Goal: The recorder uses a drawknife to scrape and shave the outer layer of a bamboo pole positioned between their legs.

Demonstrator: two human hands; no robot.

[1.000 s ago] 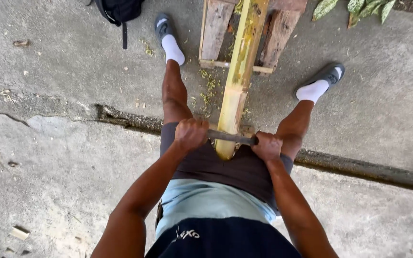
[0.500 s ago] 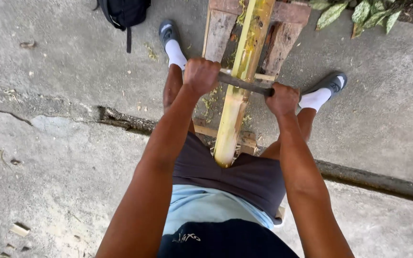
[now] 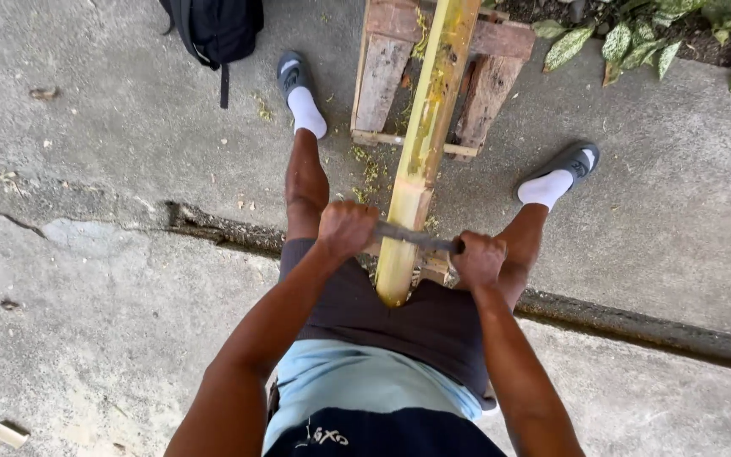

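A long yellow-green bamboo pole (image 3: 423, 135) runs from my lap out over a wooden stand (image 3: 382, 76). Across the pole lies a dark metal blade (image 3: 412, 238), held at both ends. My left hand (image 3: 345, 228) is clenched on the blade's left end and my right hand (image 3: 479, 258) on its right end. The blade sits near the pole's close end, just ahead of my dark shorts. My legs stretch out on either side of the pole, in white socks and grey sandals.
A black backpack (image 3: 217, 25) lies at the top left on the concrete. Green leafy plants (image 3: 662, 38) grow at the top right. A cracked seam (image 3: 636, 322) crosses the floor. Shavings lie scattered below the stand.
Both hands have drawn the blade back along the pole towards my body, from far out near the stand half a second ago to close by my lap now.
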